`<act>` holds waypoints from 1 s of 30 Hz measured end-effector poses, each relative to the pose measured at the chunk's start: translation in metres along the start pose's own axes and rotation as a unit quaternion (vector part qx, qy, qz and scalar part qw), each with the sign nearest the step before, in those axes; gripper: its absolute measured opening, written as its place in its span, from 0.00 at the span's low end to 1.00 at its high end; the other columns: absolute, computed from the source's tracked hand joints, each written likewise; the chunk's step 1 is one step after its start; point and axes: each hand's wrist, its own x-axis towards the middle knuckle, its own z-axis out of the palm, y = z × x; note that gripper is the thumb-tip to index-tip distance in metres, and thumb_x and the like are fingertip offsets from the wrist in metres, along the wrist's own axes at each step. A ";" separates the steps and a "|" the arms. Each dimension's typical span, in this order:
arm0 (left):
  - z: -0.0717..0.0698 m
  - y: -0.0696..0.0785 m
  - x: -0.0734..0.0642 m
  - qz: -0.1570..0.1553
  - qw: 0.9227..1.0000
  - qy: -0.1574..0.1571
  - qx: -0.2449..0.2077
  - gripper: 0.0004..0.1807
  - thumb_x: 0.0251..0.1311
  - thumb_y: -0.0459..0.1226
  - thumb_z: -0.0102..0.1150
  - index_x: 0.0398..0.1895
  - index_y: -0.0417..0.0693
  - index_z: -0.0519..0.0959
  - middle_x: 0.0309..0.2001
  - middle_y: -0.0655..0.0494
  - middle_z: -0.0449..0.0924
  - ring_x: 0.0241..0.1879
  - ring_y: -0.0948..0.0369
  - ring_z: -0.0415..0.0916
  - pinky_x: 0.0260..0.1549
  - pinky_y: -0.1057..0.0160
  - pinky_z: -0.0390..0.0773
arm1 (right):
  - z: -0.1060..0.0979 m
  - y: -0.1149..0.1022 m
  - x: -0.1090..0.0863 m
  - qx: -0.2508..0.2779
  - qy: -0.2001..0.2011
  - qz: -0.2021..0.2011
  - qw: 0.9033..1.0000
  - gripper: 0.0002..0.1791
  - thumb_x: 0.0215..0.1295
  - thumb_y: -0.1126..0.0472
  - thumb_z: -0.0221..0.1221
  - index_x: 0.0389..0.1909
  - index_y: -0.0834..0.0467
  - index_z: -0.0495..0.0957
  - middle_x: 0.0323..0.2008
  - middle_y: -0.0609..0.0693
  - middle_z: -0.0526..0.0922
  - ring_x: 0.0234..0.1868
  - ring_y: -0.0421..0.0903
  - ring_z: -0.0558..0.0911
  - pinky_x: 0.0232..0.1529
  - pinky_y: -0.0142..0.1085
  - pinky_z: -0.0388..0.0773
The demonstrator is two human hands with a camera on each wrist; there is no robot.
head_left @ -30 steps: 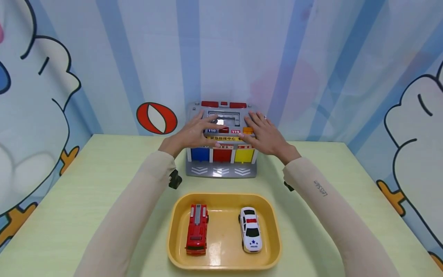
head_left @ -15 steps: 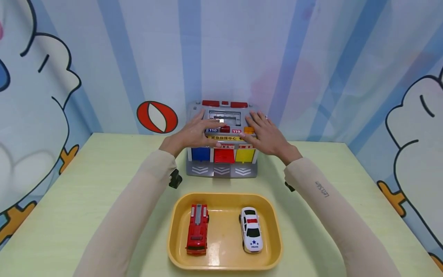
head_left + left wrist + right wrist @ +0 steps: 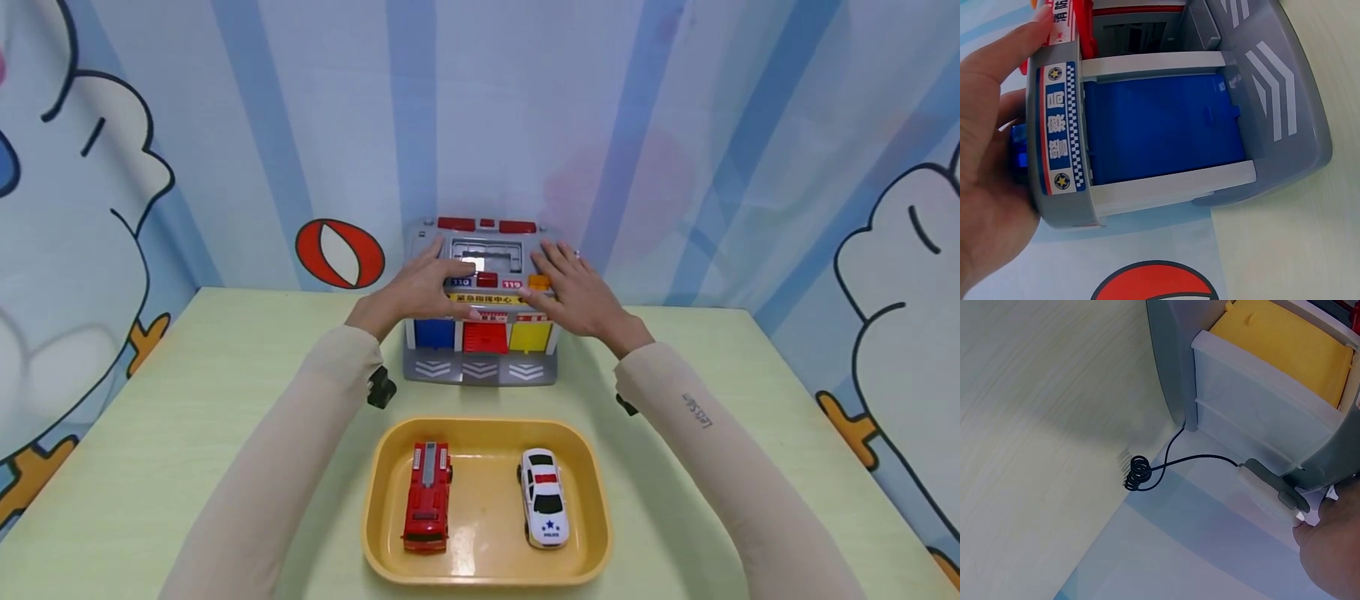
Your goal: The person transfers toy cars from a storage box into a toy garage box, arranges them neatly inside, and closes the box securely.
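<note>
A grey toy emergency station [image 3: 480, 368] stands against the backdrop, with a blue door [image 3: 1163, 128], a red door [image 3: 486, 337] and a yellow door [image 3: 1285, 340]. The red door is swung up and its bay stands open, while blue and yellow are down. My left hand [image 3: 420, 287] lies on the left of its roof, thumb against the front sign, index finger near the red button [image 3: 487, 280]. On the right of the roof, my right hand [image 3: 581, 292] rests with straight fingers, thumb by the 119 label [image 3: 512, 285].
A yellow tray [image 3: 487, 577] on the table [image 3: 225, 400] holds a red toy fire truck [image 3: 427, 500] and a white toy police car [image 3: 544, 500]. A grey handset [image 3: 1275, 484] with a coiled black cord [image 3: 1139, 472] is at the station's right side.
The station's red door has swung up. My left index finger has drawn back leftward from beside the red button. The right hand and the tray's cars stay where they were.
</note>
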 end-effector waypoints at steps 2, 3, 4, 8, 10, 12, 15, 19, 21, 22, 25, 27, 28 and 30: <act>0.000 0.001 0.000 -0.005 1.000 0.002 -0.003 0.46 0.50 0.58 0.71 0.74 0.60 0.67 0.82 0.50 0.45 0.81 0.49 0.29 0.73 0.35 0.55 | -0.001 0.000 0.000 0.001 -0.001 -0.002 1.000 0.48 0.70 0.27 0.38 0.80 0.51 0.43 0.82 0.52 0.38 0.82 0.57 0.37 0.79 0.58 0.38; 0.001 0.001 -0.001 -0.004 1.000 0.004 -0.001 0.46 0.50 0.58 0.71 0.74 0.60 0.67 0.81 0.50 0.46 0.81 0.49 0.29 0.73 0.35 0.55 | -0.002 0.000 -0.001 0.003 -0.002 -0.003 1.000 0.47 0.70 0.28 0.38 0.80 0.52 0.43 0.82 0.52 0.38 0.82 0.57 0.37 0.79 0.58 0.38; 0.001 0.002 -0.001 -0.004 1.000 0.006 -0.002 0.46 0.50 0.58 0.71 0.74 0.61 0.67 0.81 0.50 0.46 0.81 0.49 0.30 0.72 0.35 0.55 | -0.003 0.000 -0.001 0.005 -0.003 -0.003 1.000 0.47 0.70 0.29 0.39 0.80 0.52 0.43 0.82 0.53 0.38 0.82 0.57 0.37 0.79 0.58 0.38; 0.000 0.005 -0.001 -0.001 1.000 0.014 -0.001 0.45 0.51 0.58 0.71 0.73 0.60 0.68 0.81 0.49 0.47 0.81 0.49 0.31 0.72 0.34 0.57 | -0.006 0.002 -0.002 0.006 -0.002 -0.006 1.000 0.46 0.71 0.31 0.41 0.80 0.52 0.43 0.82 0.53 0.39 0.82 0.57 0.37 0.79 0.58 0.37; 0.000 0.005 -0.001 -0.004 1.000 0.017 -0.002 0.44 0.51 0.58 0.71 0.73 0.61 0.68 0.81 0.49 0.46 0.81 0.50 0.31 0.72 0.35 0.57 | -0.006 0.002 -0.001 0.008 0.000 -0.011 1.000 0.45 0.72 0.32 0.42 0.80 0.52 0.43 0.82 0.53 0.39 0.82 0.57 0.37 0.79 0.58 0.38; 0.000 0.005 -0.001 -0.008 1.000 0.019 -0.003 0.44 0.51 0.58 0.71 0.73 0.61 0.69 0.82 0.49 0.44 0.81 0.49 0.32 0.72 0.35 0.58 | -0.006 0.001 0.000 0.011 0.000 -0.012 1.000 0.45 0.72 0.32 0.42 0.80 0.52 0.44 0.82 0.53 0.39 0.82 0.57 0.37 0.79 0.57 0.38; 0.001 0.004 -0.001 -0.009 1.000 0.019 -0.005 0.44 0.50 0.59 0.71 0.72 0.62 0.69 0.82 0.48 0.41 0.81 0.49 0.33 0.72 0.35 0.58 | -0.007 0.001 -0.001 0.014 -0.004 -0.012 1.000 0.45 0.72 0.33 0.42 0.80 0.53 0.44 0.82 0.54 0.39 0.82 0.57 0.37 0.79 0.57 0.38; 0.004 0.004 0.000 -0.005 1.000 0.021 -0.007 0.44 0.50 0.60 0.71 0.71 0.62 0.70 0.82 0.48 0.41 0.81 0.49 0.34 0.72 0.35 0.57 | -0.009 0.001 -0.003 0.020 -0.007 -0.009 1.000 0.45 0.72 0.34 0.43 0.80 0.53 0.44 0.82 0.54 0.40 0.82 0.58 0.38 0.79 0.58 0.37; 0.004 0.005 0.001 0.001 1.000 0.022 -0.004 0.44 0.50 0.61 0.70 0.71 0.61 0.70 0.82 0.48 0.42 0.81 0.49 0.33 0.73 0.36 0.56 | -0.011 0.002 -0.005 0.026 -0.006 -0.005 1.000 0.46 0.71 0.33 0.44 0.81 0.52 0.44 0.82 0.54 0.41 0.82 0.58 0.38 0.79 0.59 0.37; 0.004 0.005 0.002 0.003 1.000 0.023 -0.003 0.44 0.50 0.61 0.70 0.71 0.61 0.71 0.82 0.48 0.43 0.81 0.49 0.33 0.73 0.36 0.55 | -0.012 0.002 -0.006 0.029 -0.005 -0.004 1.000 0.46 0.70 0.32 0.44 0.81 0.52 0.43 0.82 0.54 0.41 0.82 0.58 0.38 0.79 0.59 0.37; 0.005 0.007 0.004 0.009 1.000 0.026 0.000 0.43 0.50 0.60 0.70 0.71 0.61 0.71 0.81 0.48 0.44 0.81 0.49 0.34 0.73 0.36 0.54 | -0.018 0.003 -0.011 0.037 0.000 -0.009 0.999 0.49 0.68 0.29 0.45 0.81 0.49 0.41 0.82 0.54 0.40 0.82 0.57 0.37 0.79 0.60 0.35; 0.005 0.008 0.005 0.010 1.000 0.027 0.001 0.43 0.50 0.60 0.70 0.71 0.61 0.71 0.81 0.48 0.44 0.81 0.48 0.34 0.73 0.36 0.54 | -0.022 0.001 -0.015 0.035 0.005 -0.020 0.999 0.50 0.68 0.28 0.45 0.81 0.47 0.39 0.82 0.53 0.39 0.82 0.57 0.36 0.78 0.61 0.35; 0.005 0.008 0.005 0.009 1.000 0.027 0.000 0.43 0.50 0.60 0.70 0.71 0.61 0.71 0.82 0.48 0.43 0.81 0.48 0.34 0.73 0.36 0.54 | -0.024 0.000 -0.017 0.033 0.008 -0.028 0.999 0.50 0.67 0.28 0.45 0.81 0.47 0.39 0.82 0.53 0.39 0.82 0.56 0.36 0.78 0.61 0.35; 0.005 0.008 0.004 0.009 1.000 0.026 -0.002 0.43 0.50 0.60 0.70 0.71 0.60 0.71 0.82 0.47 0.40 0.81 0.48 0.34 0.74 0.36 0.54 | -0.028 -0.003 -0.021 0.029 0.015 -0.043 0.999 0.50 0.67 0.28 0.46 0.81 0.46 0.39 0.82 0.53 0.40 0.82 0.56 0.36 0.78 0.62 0.36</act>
